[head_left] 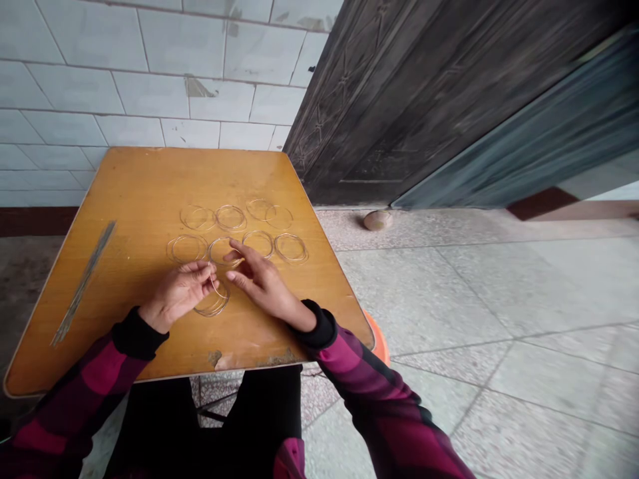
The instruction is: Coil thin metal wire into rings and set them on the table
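My left hand (182, 289) is closed in a pinch on a thin wire ring (214, 311), which hangs low over the table or touches it; I cannot tell which. To its right, my right hand (262, 279) is open, fingers apart and pointing left, with nothing visible in it. Beyond both hands lie several loops of thin metal wire in two rough rows. One wire loop (214, 243) is partly covered by my right fingers. Close by are another loop (187, 248) on the left and a loop (290, 247) on the right.
A bundle of straight wires (84, 283) lies along the left side of the wooden table (150, 176). White tiled wall (174, 46) stands behind. On the right are a dark carved door (369, 100), a round stone-like object (378, 220) on the floor, and an orange stool edge (378, 338).
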